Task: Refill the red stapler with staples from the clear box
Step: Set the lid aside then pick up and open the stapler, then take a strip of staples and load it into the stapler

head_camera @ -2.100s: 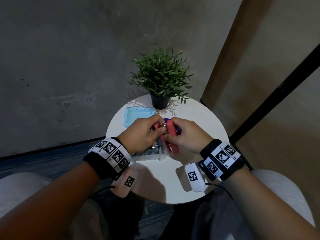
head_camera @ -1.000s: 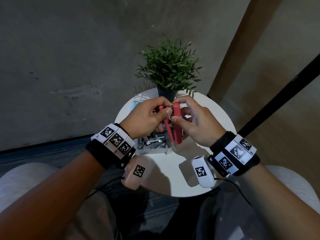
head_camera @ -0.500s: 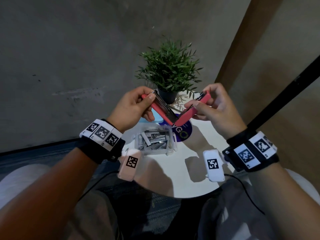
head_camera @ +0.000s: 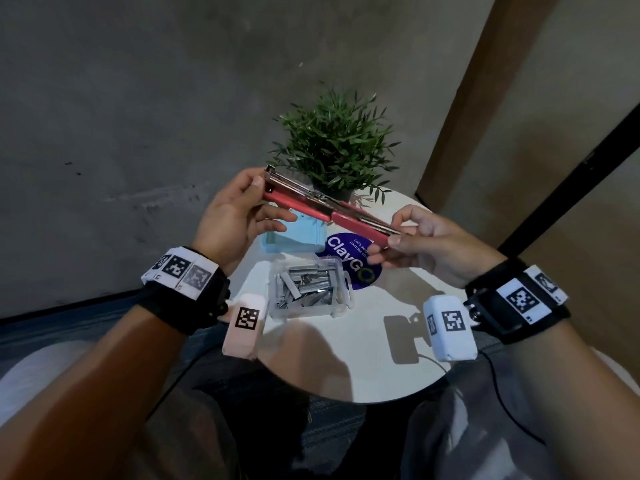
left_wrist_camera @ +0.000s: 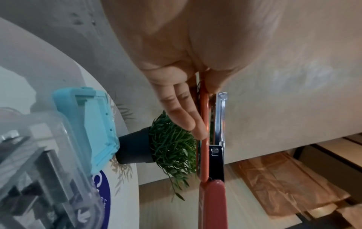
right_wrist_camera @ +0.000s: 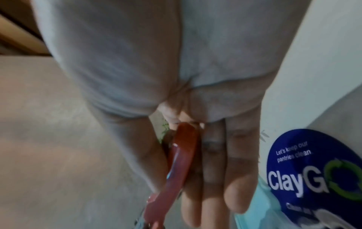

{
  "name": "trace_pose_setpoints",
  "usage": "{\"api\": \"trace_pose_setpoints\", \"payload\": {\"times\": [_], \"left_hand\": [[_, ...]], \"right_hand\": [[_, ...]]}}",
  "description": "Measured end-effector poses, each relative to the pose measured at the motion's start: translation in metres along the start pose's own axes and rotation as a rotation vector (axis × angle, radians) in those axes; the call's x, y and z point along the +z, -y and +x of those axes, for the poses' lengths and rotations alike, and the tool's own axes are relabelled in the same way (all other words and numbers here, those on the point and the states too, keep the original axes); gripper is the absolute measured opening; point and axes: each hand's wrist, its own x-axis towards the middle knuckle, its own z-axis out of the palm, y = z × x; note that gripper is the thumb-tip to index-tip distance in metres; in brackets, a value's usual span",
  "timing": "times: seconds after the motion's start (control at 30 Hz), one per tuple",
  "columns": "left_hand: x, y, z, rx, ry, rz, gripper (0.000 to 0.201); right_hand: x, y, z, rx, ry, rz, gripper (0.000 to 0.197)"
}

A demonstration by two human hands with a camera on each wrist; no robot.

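Observation:
The red stapler [head_camera: 329, 212] is swung fully open into a nearly straight line, held in the air above the table. My left hand [head_camera: 239, 206] pinches its left half, where the metal staple channel [head_camera: 298, 190] lies exposed. My right hand [head_camera: 412, 239] pinches the red right half [right_wrist_camera: 182, 162]. In the left wrist view the stapler [left_wrist_camera: 212, 155] runs down from my thumb and fingers. Below the hands stands the clear box [head_camera: 308, 289], lidless, with several strips of staples inside. Both hands are well above it.
The round white table [head_camera: 346, 358] also bears a potted plant [head_camera: 332, 147] at the back, a light blue lid [head_camera: 294, 237] and a blue round sticker [head_camera: 353, 263]. A grey wall lies behind; my knees are under the table's near edge.
The stapler went from folded to a V and now lies spread almost flat. My hands moved apart and rose, uncovering the clear box.

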Motion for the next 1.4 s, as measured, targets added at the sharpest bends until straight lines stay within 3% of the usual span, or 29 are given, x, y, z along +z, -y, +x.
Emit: {"api": "trace_pose_setpoints", "payload": {"times": [0.2,0.3,0.43,0.6,0.7,0.8,0.87,0.93,1.07,1.23,1.4], "left_hand": [[-0.001,0.001,0.000,0.002,0.040,0.140,0.026],[0.010,0.010,-0.003,-0.018,0.090,0.197,0.030],[0.018,0.021,-0.003,-0.066,0.088,0.147,0.028],[0.018,0.020,-0.003,-0.158,0.082,0.138,0.033],[0.013,0.015,-0.003,-0.120,0.079,0.331,0.026],[0.000,0.017,-0.001,0.002,0.108,0.778,0.016],[-0.004,0.023,-0.004,0.049,0.247,1.070,0.010],[0.000,0.029,-0.010,0.011,0.408,1.257,0.008],[0.012,0.040,-0.017,-0.046,0.534,1.416,0.013],[0.021,0.054,-0.023,-0.049,0.498,1.558,0.016],[0.022,0.059,-0.022,-0.045,0.490,1.522,0.006]], "right_hand": [[0.031,-0.019,0.009,0.126,0.156,-0.302,0.036],[0.054,-0.035,0.011,0.157,0.193,-0.298,0.034],[0.077,-0.043,0.009,0.140,0.131,-0.175,0.033],[0.068,-0.041,0.014,0.044,0.038,-0.227,0.019],[0.051,-0.029,0.014,0.020,-0.049,-0.260,0.012],[0.034,-0.016,0.010,0.021,-0.129,-0.263,0.007],[0.028,-0.010,0.007,0.011,-0.153,-0.240,0.009],[0.026,-0.008,0.007,0.005,-0.170,-0.242,0.010],[0.028,-0.012,0.009,-0.005,-0.159,-0.302,0.012],[0.029,-0.017,0.011,0.003,-0.156,-0.365,0.015],[0.026,-0.019,0.013,-0.002,-0.143,-0.377,0.015]]}}
